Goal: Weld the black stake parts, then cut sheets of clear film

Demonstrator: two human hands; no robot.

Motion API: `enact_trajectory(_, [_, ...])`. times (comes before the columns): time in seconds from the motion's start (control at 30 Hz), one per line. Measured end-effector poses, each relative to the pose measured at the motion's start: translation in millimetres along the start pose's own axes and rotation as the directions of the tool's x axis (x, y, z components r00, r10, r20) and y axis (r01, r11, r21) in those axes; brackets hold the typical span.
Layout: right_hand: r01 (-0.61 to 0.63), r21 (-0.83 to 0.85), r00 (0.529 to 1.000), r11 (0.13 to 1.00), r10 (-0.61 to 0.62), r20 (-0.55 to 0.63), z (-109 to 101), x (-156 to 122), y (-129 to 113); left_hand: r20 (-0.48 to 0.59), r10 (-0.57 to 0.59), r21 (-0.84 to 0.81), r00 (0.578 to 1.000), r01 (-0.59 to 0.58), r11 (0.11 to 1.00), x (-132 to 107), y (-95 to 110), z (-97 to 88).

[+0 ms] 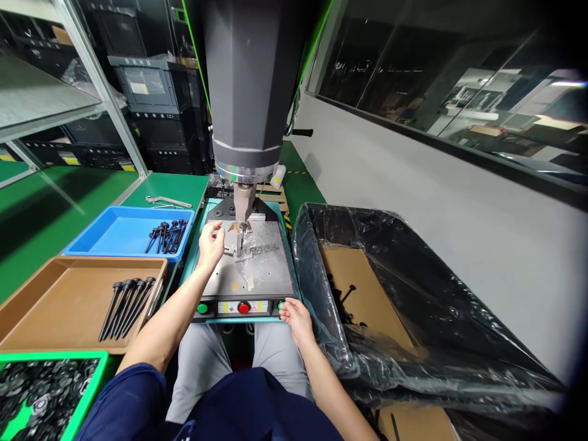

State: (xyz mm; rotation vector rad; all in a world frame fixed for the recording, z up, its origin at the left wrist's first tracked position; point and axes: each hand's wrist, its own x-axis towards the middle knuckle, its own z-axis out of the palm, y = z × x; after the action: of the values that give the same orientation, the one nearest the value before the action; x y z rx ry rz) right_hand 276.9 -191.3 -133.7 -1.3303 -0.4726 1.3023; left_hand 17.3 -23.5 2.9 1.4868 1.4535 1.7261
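Observation:
My left hand (211,243) reaches onto the grey machine plate (266,275), fingers curled in a pinch beside the small metal fixture (239,240) under the press head (244,201). What the fingers hold is too small to name. My right hand (295,315) rests at the machine's front edge, fingers lying on the right green button (280,304). A red button (244,307) and a left green button (203,308) sit on the same front panel.
A blue tray (119,233) and a brown tray (64,300) at left hold black rod-like parts. A green bin (41,392) of black pieces sits lower left. A cardboard box lined with black plastic (367,294) stands at right.

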Motion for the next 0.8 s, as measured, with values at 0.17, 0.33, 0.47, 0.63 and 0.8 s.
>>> enact_trajectory(0.17, [-0.019,-0.005,1.000,1.000,0.019,0.012,1,-2,3,0.268,0.287,0.144,0.920,-0.333,0.932,-5,17,6.4])
enact_trajectory(0.33, [-0.076,-0.050,0.997,0.996,0.077,0.011,1,-7,10,0.428,0.349,0.194,0.834,-0.462,0.865,-8,3,7.5])
enact_trajectory(0.47, [-0.092,-0.072,0.996,0.993,0.092,0.002,0,-8,15,0.516,0.361,0.226,0.777,-0.530,0.818,-6,-7,-0.1])
enact_trajectory(0.63, [-0.081,-0.073,0.996,0.994,0.083,0.018,2,-7,17,0.531,0.365,0.276,0.765,-0.564,0.779,-6,-12,-9.6])
enact_trajectory(0.8, [-0.093,-0.070,0.995,0.993,0.095,0.030,6,-8,16,0.505,0.340,0.286,0.793,-0.526,0.801,-11,-17,-12.6])
